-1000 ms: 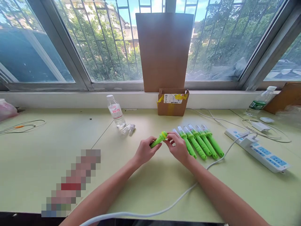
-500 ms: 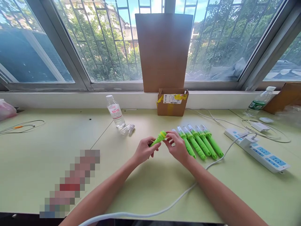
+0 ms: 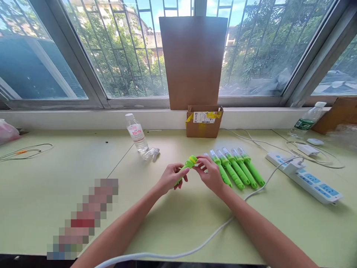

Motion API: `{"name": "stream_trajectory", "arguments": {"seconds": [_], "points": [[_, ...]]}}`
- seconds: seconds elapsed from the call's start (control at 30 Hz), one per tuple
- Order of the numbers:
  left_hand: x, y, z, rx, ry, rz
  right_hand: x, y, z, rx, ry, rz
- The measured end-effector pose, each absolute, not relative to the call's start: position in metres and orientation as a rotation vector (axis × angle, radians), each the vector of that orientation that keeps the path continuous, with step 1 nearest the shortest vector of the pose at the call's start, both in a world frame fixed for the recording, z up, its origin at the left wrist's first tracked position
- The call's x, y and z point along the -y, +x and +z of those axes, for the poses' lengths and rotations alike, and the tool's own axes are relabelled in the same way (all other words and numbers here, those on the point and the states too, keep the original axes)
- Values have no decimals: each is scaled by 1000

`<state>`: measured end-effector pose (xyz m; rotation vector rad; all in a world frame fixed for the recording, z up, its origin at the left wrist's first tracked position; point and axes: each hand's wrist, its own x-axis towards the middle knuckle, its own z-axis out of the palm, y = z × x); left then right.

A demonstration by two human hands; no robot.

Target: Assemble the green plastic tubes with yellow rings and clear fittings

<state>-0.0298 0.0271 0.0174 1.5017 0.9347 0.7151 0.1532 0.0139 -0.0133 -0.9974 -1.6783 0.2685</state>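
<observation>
My left hand (image 3: 172, 177) is wrapped round a green plastic torch-shaped handle (image 3: 190, 162), which is tilted with its wider collar up and to the right. No clear cover shows on that collar. At its rim, the bent fingers and thumb of my right hand (image 3: 208, 172) pinch the edge; any smaller part between them is hidden. Just right of this hand lie several similar green handles (image 3: 237, 172) in a slanting row, each with a clear cap at its far end. A few loose clear caps (image 3: 151, 153) rest farther back on the left.
A water bottle (image 3: 137, 134) stands behind the loose caps. An opened cardboard box (image 3: 203, 128) is against the wall. On the right are a power strip (image 3: 306, 178) and another bottle (image 3: 306, 121). A white cable (image 3: 195, 248) crosses the table (image 3: 134, 208) beneath my right forearm.
The held handle has turned a little steeper, its lower end now showing below my left fingers. My left hand has shifted slightly, while my right fingers stay at the collar.
</observation>
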Motion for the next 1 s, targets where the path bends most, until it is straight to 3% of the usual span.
{"name": "stream_trajectory", "arguments": {"seconds": [1.0], "points": [[-33, -34, 12, -842, 1384, 606, -13, 152, -12, 1658, -1011, 407]]}}
